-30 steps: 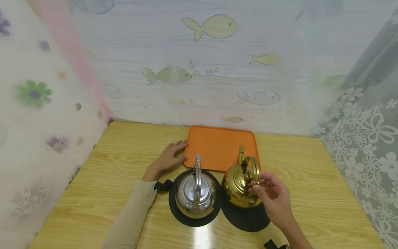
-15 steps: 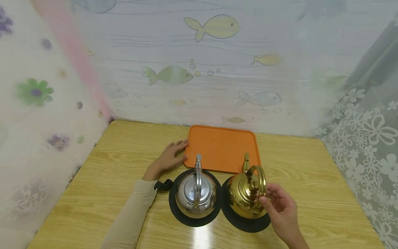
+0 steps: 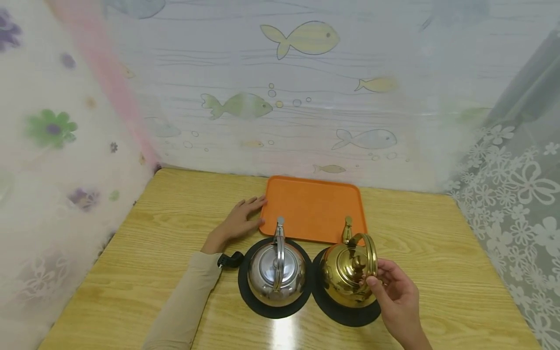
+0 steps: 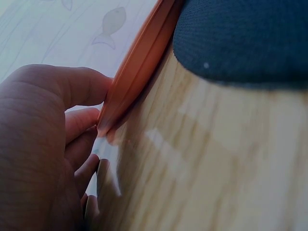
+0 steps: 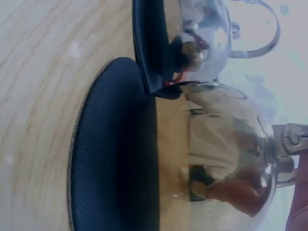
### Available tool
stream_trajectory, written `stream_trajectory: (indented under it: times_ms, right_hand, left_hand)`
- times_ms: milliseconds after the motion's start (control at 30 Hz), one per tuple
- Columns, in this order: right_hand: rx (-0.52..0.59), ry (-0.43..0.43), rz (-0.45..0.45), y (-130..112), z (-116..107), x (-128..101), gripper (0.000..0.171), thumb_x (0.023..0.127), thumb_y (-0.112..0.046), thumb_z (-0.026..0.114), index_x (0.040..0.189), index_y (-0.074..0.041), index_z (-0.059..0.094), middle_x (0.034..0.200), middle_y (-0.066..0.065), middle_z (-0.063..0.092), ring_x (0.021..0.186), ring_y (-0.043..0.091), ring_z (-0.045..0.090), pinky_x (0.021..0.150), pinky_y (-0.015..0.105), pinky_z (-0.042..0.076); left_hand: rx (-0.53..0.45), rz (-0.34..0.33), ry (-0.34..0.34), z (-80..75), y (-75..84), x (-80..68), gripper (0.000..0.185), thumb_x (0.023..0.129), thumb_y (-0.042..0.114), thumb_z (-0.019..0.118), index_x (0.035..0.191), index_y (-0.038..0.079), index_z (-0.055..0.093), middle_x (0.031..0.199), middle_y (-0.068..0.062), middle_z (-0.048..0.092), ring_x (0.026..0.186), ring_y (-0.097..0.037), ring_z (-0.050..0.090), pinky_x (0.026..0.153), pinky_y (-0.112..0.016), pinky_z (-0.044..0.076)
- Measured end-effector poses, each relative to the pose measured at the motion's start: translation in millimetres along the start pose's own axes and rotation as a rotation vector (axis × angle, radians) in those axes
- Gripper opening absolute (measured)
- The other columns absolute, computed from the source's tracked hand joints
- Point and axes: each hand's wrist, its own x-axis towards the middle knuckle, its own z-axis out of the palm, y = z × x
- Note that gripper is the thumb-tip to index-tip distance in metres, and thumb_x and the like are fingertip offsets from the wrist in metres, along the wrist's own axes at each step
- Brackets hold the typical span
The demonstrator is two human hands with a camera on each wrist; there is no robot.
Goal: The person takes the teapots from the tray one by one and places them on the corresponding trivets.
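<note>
In the head view a gold kettle point(image 3: 339, 277) sits on the right-hand black round mat point(image 3: 325, 308), its spout pointing at the back wall. My right hand point(image 3: 400, 296) holds its arched handle point(image 3: 372, 257) between thumb and fingers. Beside it, on the left-hand black mat point(image 3: 251, 304), stands a silver kettle point(image 3: 258, 279) with its handle upright. My left hand point(image 3: 238, 221) touches the left edge of an orange tray point(image 3: 310, 204), fingers spread. From the left wrist, the thumb and fingertips point(image 4: 98, 89) meet the rim of the tray point(image 4: 139, 67).
The wooden table point(image 3: 175, 209) carries everything. A fish-print curtain point(image 3: 302, 121) rises behind the tray, with a flowered sheet point(image 3: 87, 160) on the left and lace point(image 3: 512, 175) on the right. Both mats lie edge to edge, and the spouts reach over the tray's front rim.
My right hand has brought the gold kettle back toward me and slightly right, down onto the middle of its mat. In the last half second it stays put. The left hand has not moved.
</note>
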Motion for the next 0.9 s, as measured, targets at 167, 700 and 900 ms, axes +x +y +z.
stream_trajectory:
  times_ms: [167,700,900]
  right_hand:
    - [0.004,0.006,-0.012,-2.6,-0.6,0.8,0.026,0.093,0.024,0.051,0.117,0.016,0.055,0.1,-0.003,0.071,0.089,0.007,0.07,0.078,0.019,0.058]
    - [0.057,0.027,-0.021,3.1,2.7,-1.1,0.033,0.091,0.027,0.049,0.119,0.012,0.057,0.1,0.002,0.071,0.088,0.01,0.071,0.078,0.02,0.059]
    - [0.065,-0.021,0.002,2.4,-5.3,0.1,0.036,0.091,0.028,0.049,0.123,0.012,0.057,0.104,0.006,0.071,0.093,0.011,0.07,0.079,0.02,0.058]
  left_hand:
    - [0.003,0.001,-0.001,0.0,1.2,0.4,0.063,0.098,0.025,0.066,0.153,0.003,0.044,0.162,-0.013,0.037,0.151,-0.04,0.03,0.125,-0.059,0.012]
    - [-0.008,-0.016,-0.003,-1.7,3.4,-2.6,0.063,0.099,0.026,0.065,0.154,0.004,0.043,0.163,-0.012,0.036,0.152,-0.038,0.027,0.125,-0.058,0.009]
    - [-0.022,-0.004,0.005,-0.1,2.8,-2.5,0.063,0.098,0.025,0.066,0.153,0.002,0.044,0.163,-0.013,0.036,0.152,-0.039,0.028,0.125,-0.059,0.01]
